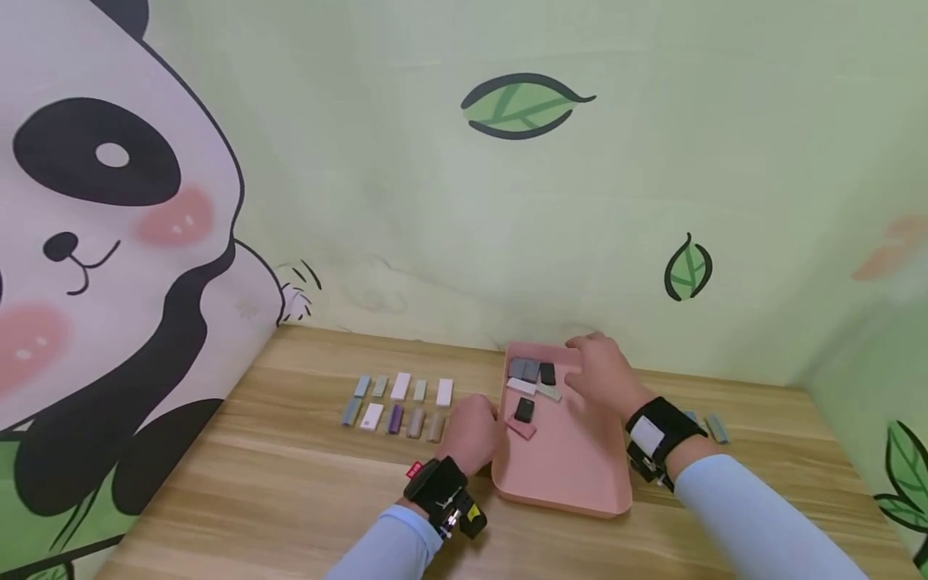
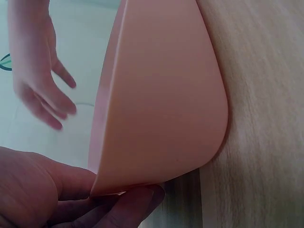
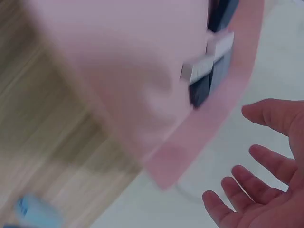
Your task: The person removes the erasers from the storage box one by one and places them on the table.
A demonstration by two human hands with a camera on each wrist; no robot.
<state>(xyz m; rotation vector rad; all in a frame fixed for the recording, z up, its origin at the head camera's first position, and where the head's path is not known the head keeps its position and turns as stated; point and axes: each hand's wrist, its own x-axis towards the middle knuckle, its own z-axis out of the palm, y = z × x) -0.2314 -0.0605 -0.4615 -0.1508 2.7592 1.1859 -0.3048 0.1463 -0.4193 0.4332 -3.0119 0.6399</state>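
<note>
A shallow pink tray (image 1: 558,467) lies on the wooden table, with several small rectangular blocks grouped toward its far left part. Among them are a black block (image 1: 524,410), a white block (image 1: 522,387) and a pink block (image 1: 521,428). At the tray's left side, my left hand (image 1: 471,435) pinches the wall's rim between thumb and fingers, as the left wrist view shows. My right hand (image 1: 605,377) is by the far right corner. In the right wrist view its fingers (image 3: 256,183) are spread and apart from the tray, holding nothing.
Left of the tray, two rows of small blocks stand on the table, including a purple block (image 1: 395,419) and a white block (image 1: 445,392). A blue-grey block (image 1: 716,428) lies beyond my right wrist. A wall with painted leaves and a panda rises behind the table (image 1: 290,491).
</note>
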